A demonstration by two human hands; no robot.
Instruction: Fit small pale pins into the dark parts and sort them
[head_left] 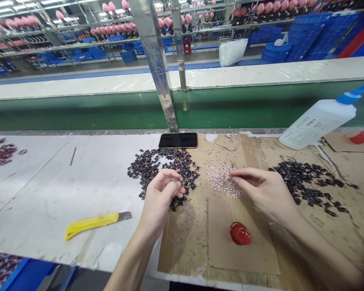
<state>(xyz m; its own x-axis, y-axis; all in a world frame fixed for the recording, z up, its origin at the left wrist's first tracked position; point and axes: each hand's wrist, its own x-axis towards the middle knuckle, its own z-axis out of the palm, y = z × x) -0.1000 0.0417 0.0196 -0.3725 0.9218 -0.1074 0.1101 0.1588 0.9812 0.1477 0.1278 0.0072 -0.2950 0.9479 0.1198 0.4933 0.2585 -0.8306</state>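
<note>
Head view: the left hand [160,193] is pinched narrow at the black pieces [146,169] and the right hand [268,194] at the pale beads [219,176], any held item being indiscernible, both piles presumably being placed centrally for short reaches.

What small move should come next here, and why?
Probably have the right hand pinch one piece from the pale pile: its fingertips are at that pile's edge, nearly closed, and the left hand is by the black pile. Whether either hand holds a piece isn't clear.
</note>
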